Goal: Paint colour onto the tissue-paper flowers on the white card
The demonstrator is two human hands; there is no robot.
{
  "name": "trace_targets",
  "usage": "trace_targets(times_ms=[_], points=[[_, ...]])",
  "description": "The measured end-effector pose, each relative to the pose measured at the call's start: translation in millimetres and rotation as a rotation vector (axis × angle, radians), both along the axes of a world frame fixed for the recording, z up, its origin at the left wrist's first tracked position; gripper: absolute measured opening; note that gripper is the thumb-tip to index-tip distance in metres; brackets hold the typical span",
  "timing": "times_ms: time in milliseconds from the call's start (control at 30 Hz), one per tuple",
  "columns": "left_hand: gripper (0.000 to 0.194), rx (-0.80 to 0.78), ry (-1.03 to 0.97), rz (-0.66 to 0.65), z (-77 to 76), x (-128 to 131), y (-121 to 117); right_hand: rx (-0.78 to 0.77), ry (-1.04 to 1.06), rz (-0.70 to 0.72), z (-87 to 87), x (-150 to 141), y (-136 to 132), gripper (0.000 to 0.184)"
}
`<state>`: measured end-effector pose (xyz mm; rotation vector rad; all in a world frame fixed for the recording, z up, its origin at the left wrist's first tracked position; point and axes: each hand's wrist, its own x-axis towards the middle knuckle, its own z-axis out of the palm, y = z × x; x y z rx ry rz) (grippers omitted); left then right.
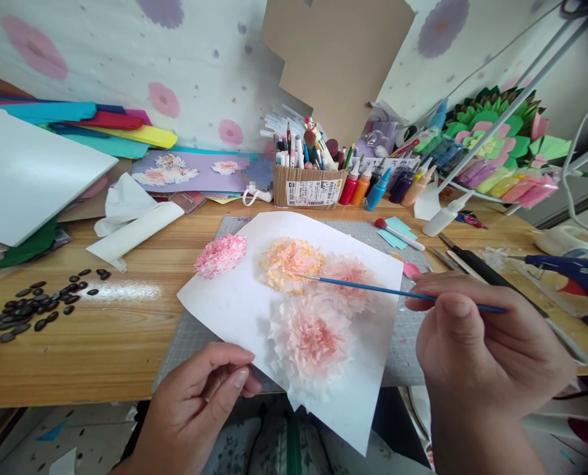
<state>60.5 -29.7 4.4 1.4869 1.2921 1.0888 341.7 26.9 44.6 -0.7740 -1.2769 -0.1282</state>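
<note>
A white paper sheet (235, 303) lies on a grey cutting mat (195, 333) and hangs over the table's front edge. On it sit several tissue-paper flowers: a pink one (221, 254), an orange-yellow one (290, 262) and a large pale pink one (310, 338). My left hand (200, 402) pinches the sheet's near edge. My right hand (482, 356) grips a thin blue paintbrush (373, 287). Its tip touches the orange-yellow flower.
Black seeds (37, 303) lie scattered at the left. A cardboard box of pens (308, 181) and paint bottles (368, 188) stand at the back. A blue glue gun (581, 277) and a white glue bottle (445, 216) are at the right. Coloured paper stacks (101, 128) lie at the back left.
</note>
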Motion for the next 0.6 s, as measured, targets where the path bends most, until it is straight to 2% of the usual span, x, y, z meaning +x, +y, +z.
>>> trace_targets(times_ms=[67, 233, 433, 533, 600], points=[[0.007, -0.030, -0.020, 0.047, 2.6, 4.7, -2.1, 0.004, -0.009, -0.003, 0.2, -0.1, 0.6, 0.005], [0.008, -0.080, -0.058, 0.219, 11.6, 19.8, -8.4, 0.125, -0.024, -0.046, 1.1, 3.6, 2.4, 0.004], [0.008, -0.103, -0.073, 0.212, 15.1, 21.9, -8.3, 0.015, -0.039, -0.023, 0.7, -0.7, 0.9, 0.006], [0.007, -0.099, -0.090, 0.190, 13.5, 19.1, -7.7, 0.055, -0.023, -0.084, 2.3, -0.4, -3.4, 0.005], [0.007, -0.090, -0.090, 0.172, 10.5, 15.5, -6.7, -0.036, 0.031, -0.136, 3.5, 0.3, -8.5, 0.005]])
